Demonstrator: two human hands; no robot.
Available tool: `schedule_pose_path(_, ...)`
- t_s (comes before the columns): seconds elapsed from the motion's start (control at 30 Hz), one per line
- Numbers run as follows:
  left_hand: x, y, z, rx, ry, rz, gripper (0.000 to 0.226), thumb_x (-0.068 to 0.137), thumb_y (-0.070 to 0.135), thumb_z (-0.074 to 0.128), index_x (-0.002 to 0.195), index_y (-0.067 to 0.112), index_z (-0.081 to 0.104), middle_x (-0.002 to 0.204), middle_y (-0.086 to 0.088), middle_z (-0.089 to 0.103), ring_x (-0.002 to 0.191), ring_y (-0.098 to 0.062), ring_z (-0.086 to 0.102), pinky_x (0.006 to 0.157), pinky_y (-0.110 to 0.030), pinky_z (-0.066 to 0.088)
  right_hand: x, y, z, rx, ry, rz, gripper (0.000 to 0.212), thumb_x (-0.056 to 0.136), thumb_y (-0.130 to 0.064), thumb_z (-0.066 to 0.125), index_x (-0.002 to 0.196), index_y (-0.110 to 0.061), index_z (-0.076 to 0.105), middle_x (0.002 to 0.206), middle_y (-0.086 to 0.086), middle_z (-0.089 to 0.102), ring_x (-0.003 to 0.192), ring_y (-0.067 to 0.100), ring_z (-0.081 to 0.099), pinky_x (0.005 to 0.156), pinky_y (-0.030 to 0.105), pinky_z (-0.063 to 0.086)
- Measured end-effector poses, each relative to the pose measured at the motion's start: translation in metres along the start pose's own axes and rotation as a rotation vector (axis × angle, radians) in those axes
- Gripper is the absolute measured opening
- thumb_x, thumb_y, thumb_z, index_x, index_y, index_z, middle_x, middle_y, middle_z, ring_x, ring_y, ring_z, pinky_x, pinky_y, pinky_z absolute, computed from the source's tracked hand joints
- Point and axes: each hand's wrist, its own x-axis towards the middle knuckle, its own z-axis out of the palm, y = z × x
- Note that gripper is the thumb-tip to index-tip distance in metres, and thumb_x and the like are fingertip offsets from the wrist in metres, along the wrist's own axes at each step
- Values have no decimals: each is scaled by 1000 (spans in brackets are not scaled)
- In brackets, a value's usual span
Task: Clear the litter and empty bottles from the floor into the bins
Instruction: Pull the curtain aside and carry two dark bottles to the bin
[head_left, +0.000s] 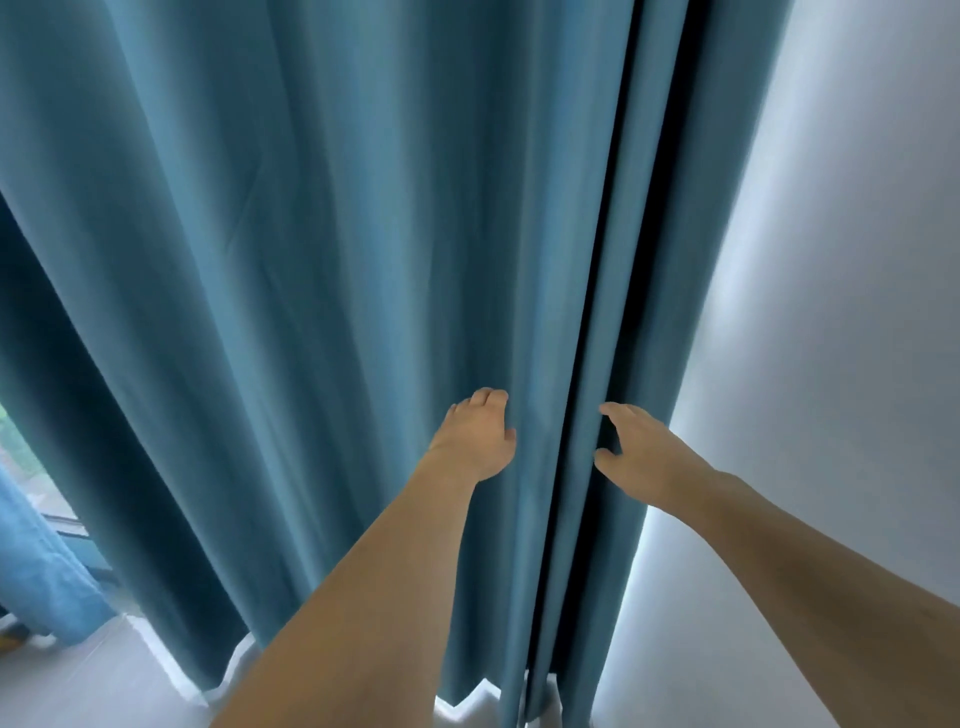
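Both hands are at the teal curtain (311, 260), the left hand (475, 436) curled into a fold, the right hand (644, 447) spread beside the dark gap (no litter, bottles or bins visible), so this looks like searching; next, part it.

Teal curtain (311, 260) — white wall (857, 260)

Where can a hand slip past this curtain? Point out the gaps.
One dark slit runs between two curtain folds, between the left hand and right hand. A strip of bare floor lies below the hem at lower left. The wall closes off the right side.
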Motion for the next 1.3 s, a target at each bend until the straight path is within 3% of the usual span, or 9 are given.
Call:
schedule_pose_path(0.27,65,-41,-23,-7,80,-45,53,99,26,45,148,13,32,153,-3,32,137,-26,35,113,-36,31,80,-16,2,55,-36,-43,59,92,-25,48,147,-19,29,151,0,32,132,18,39,103,29,37)
schedule_pose_path(0.43,109,-89,-22,1,90,-93,52,95,24,48,145,15,35,147,-1,38,134,-26,37,111,-36,33,152,-43,28,-22,-99,-107,26,83,-32,50,103,-17,56,106,-2,61,92,17,59,83,33,50)
schedule_pose_path(0.57,135,-147,-22,48,96,-168,55,95,26,47,147,15,33,151,0,33,137,-24,34,112,-36,31,207,-77,52,-202,-434,-151,27,80,-42,52,90,-18,58,99,2,65,86,20,60,73,28,46)
schedule_pose_path(0.7,134,-208,-21,104,54,-325,54,96,27,45,148,17,31,149,2,33,134,-24,34,104,-42,41,244,-124,92,-393,-987,-131,41,91,-44,52,119,-15,61,130,6,60,107,21,59,94,33,44)
schedule_pose_path(0.8,118,-248,-33,131,58,-460,53,96,28,44,147,16,32,148,2,35,133,-24,35,103,-43,42,259,-169,118,-308,-1194,-156,53,95,-43,52,140,-17,44,145,7,46,126,23,48,106,34,37)
schedule_pose_path(0.87,101,-272,-45,157,77,-552,52,96,27,44,146,16,34,148,1,34,133,-25,36,101,-45,42,262,-203,131,-258,-1179,-289,54,92,-44,55,140,-23,44,143,5,47,128,22,49,106,33,39)
schedule_pose_path(1.07,5,-328,-87,212,232,-844,47,99,26,41,145,18,35,152,5,32,134,-23,36,100,-46,43,269,-297,166,-235,-782,-719,52,90,-42,49,137,-18,43,138,0,47,124,23,48,97,34,40)
schedule_pose_path(1.23,-108,-324,-107,235,417,-1111,42,98,18,44,139,10,42,145,-7,41,130,-30,42,102,-45,42,232,-364,186,-145,-699,-996,54,93,-31,46,142,-14,34,139,3,44,115,23,53,86,33,45)
schedule_pose_path(1.3,-146,-314,-110,270,450,-1201,42,98,20,44,139,10,42,145,-8,42,129,-29,43,102,-42,41,208,-383,191,-108,-673,-1131,59,94,-30,46,148,-15,27,149,2,34,125,24,45,92,33,41)
